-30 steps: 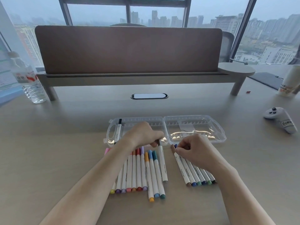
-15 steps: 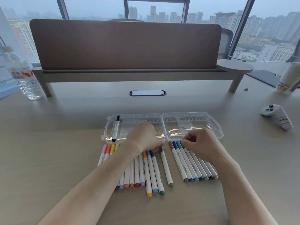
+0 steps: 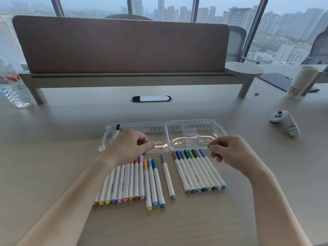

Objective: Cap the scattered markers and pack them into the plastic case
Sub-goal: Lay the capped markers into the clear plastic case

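Observation:
An open clear plastic case lies in the middle of the desk, with one black marker in its left half. In front of it lie capped white markers: a left row with several colours, a lone grey marker, and a right row in browns, blues and greens. My left hand hovers over the case's front edge and the tops of the left row, fingers loosely curled, holding nothing. Just right of the right row's caps, my right hand hovers loosely curled, with nothing in it.
A water bottle stands at the far left. On the right are a white controller and a paper cup. A brown divider on a shelf runs across the back, with a cable slot in front of it.
Both hands have lifted off the markers. The grey marker now lies alone between the two rows. My right hand has moved right, uncovering the right row.

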Motion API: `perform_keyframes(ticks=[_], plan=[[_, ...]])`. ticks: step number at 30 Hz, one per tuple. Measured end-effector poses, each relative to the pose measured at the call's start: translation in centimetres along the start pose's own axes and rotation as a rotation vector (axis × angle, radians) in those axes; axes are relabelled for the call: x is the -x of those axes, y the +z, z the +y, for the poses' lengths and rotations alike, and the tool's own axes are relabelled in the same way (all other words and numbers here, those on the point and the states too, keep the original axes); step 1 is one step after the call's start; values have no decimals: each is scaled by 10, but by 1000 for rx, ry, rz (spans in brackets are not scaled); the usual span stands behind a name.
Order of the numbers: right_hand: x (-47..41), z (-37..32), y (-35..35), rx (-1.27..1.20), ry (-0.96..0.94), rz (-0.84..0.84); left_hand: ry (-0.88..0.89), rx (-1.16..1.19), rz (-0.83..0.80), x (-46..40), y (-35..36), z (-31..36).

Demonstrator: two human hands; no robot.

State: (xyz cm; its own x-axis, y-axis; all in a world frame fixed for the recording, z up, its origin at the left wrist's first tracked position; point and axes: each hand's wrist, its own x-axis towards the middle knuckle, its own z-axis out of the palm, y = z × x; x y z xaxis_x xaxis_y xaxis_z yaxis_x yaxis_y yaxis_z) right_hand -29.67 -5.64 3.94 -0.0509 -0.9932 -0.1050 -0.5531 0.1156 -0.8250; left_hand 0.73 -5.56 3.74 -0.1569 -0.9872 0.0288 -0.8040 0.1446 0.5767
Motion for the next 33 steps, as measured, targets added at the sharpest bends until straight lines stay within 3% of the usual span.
perform_keyframes(ticks=[7, 12, 27, 33], plan=[[-9, 8, 14, -155, 6, 50, -30, 109, 101, 14, 1, -26], [-11, 18, 22, -135, -9, 90, -35, 188, 130, 14, 5, -30], [-1, 24, 24, 84, -76, 73, 39, 243, 127, 17, 10, -19], [8, 15, 23, 364, -156, 58, 45, 224, 129, 17, 11, -19]])
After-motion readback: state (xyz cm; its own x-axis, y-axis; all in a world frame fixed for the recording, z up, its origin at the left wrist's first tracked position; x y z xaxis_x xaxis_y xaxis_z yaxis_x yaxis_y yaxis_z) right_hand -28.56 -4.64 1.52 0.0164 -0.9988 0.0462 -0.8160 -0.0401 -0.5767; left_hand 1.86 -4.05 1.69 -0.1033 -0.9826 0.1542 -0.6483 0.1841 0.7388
